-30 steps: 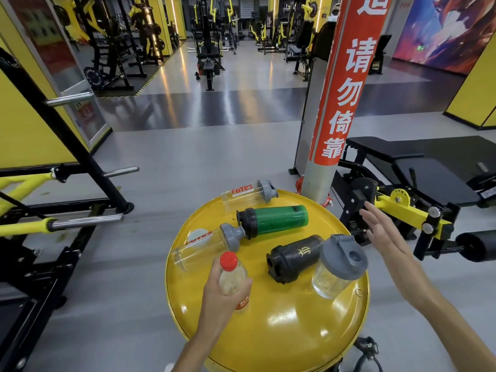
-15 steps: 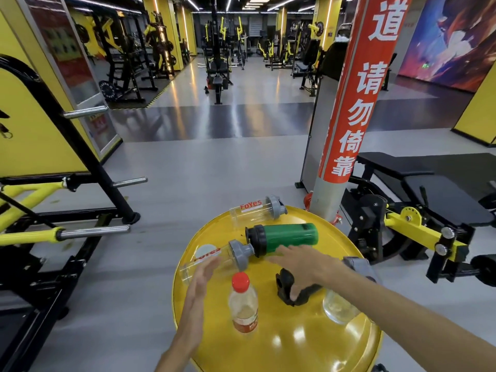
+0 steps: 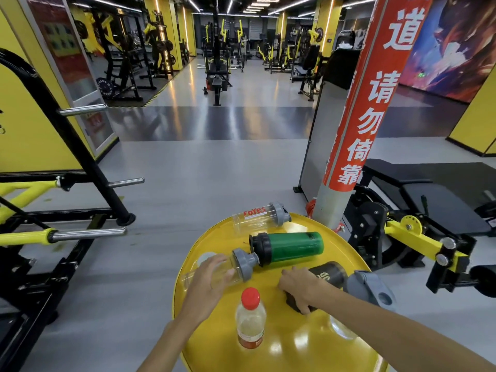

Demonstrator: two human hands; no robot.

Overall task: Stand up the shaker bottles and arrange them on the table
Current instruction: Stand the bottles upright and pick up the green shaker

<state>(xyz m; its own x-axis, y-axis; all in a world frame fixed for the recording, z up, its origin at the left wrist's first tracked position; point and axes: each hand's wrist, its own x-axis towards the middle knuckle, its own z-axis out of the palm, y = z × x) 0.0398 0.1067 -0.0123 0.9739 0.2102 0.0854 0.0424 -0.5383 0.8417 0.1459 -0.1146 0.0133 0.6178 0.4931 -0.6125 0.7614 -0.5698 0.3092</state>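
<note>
On the round yellow table [image 3: 295, 353] several shaker bottles lie on their sides. A clear one with red lettering [image 3: 259, 218] lies at the far edge, a green one with a black lid [image 3: 290, 248] behind my hands. My left hand [image 3: 208, 280] wraps over a clear shaker with a grey lid [image 3: 241, 265] at the left rim. My right hand [image 3: 302, 288] grips the lid end of a black shaker [image 3: 328, 273]. A clear shaker with a grey flip lid [image 3: 371, 289] is partly hidden by my right forearm. A small red-capped bottle [image 3: 251, 319] stands upright near me.
A grey pillar with a red banner [image 3: 359, 124] rises just behind the table. A black bench with yellow parts [image 3: 418, 210] stands to the right, a black and yellow rack with steel bars [image 3: 80, 232] to the left. Grey floor stretches ahead.
My left hand released the red-capped bottle, which stands on the table, and moved onto the clear grey-lidded shaker. My right hand came in from the right and closed on the black shaker.
</note>
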